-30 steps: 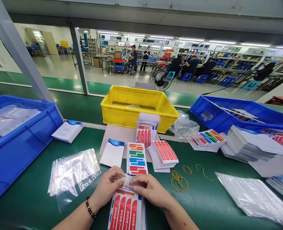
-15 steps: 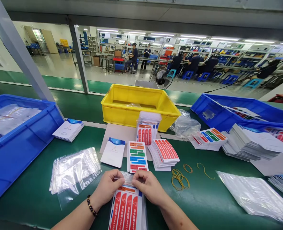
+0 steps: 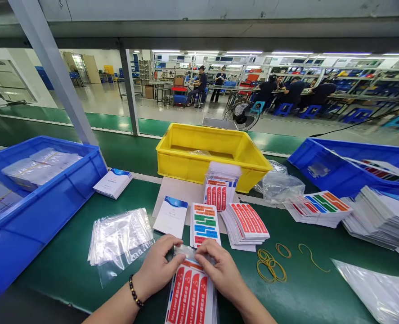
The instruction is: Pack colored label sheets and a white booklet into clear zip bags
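A clear plastic bag (image 3: 188, 254) holding red-and-white label sheets (image 3: 187, 297) lies in front of me, its mouth facing away. My left hand (image 3: 157, 267) has its thumb and fingers closed on the left corner of the bag's mouth. At the right corner, my right hand (image 3: 221, 270) grips the bag with thumb over fingers. Just beyond are a multicoloured label sheet stack (image 3: 205, 225), a white booklet with a blue top (image 3: 171, 217) and a fanned stack of red label sheets (image 3: 246, 225). Empty clear bags (image 3: 121, 236) lie left of my left hand.
A yellow bin (image 3: 212, 166) stands behind the stacks, with blue bins at left (image 3: 60, 198) and right (image 3: 351, 166). Rubber bands (image 3: 270, 265) lie right of my hands. More booklets (image 3: 113, 183), label stacks (image 3: 317, 207) and a plastic bag pile (image 3: 381, 288) surround the work area. Several people sit or stand far behind.
My head view has turned left and tilted up, so the scene sits further right. Both hands stay at the bag's mouth; the right fingers have shifted slightly over its edge.
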`<state>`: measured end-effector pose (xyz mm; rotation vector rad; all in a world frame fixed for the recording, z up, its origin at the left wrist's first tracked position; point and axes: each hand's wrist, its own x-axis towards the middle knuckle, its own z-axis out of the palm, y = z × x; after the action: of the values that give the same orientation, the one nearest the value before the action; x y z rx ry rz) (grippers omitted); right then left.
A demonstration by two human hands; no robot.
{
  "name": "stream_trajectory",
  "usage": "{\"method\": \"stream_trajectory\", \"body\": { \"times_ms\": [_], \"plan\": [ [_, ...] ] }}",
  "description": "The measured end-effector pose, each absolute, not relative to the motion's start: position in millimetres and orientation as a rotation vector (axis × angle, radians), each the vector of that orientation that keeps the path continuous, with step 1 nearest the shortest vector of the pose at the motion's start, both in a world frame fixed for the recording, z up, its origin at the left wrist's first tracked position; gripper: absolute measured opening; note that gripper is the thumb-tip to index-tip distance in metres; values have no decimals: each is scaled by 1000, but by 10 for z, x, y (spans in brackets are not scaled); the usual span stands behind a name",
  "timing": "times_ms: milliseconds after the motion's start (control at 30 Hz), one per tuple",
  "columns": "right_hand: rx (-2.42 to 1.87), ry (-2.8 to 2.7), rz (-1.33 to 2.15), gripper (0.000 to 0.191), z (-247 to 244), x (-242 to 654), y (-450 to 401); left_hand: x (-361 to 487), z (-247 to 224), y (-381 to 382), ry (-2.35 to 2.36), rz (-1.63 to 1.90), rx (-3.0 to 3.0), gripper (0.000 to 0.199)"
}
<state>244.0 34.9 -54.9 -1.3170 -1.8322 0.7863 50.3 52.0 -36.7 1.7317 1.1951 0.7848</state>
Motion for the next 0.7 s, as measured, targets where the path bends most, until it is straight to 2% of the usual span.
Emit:
{"method": "stream_trajectory", "body": {
  "times_ms": [100,233,333,433,567,700],
  "plan": [
    [-1345,-1739,517,12,-601,2508,372,241,-294,508,1498,689,1936,21],
    [-1353,-1686,435,12,-623,2521,377,-132,-277,532,1946,209,1958,29],
    [-1316,-1706,463,11,-603,2488,374,-304,-318,558,1987,-57,1940,25],
    [-1272,-1708,492,10,-577,2451,360,-355,-348,568,1949,-101,1950,19],
    [-1209,-1678,684,14,-552,2384,319,-295,-288,506,1903,-41,1952,23],
    [-1096,-1502,1248,27,-621,2252,281,-82,-173,348,1607,211,1910,27]
  ]
}}
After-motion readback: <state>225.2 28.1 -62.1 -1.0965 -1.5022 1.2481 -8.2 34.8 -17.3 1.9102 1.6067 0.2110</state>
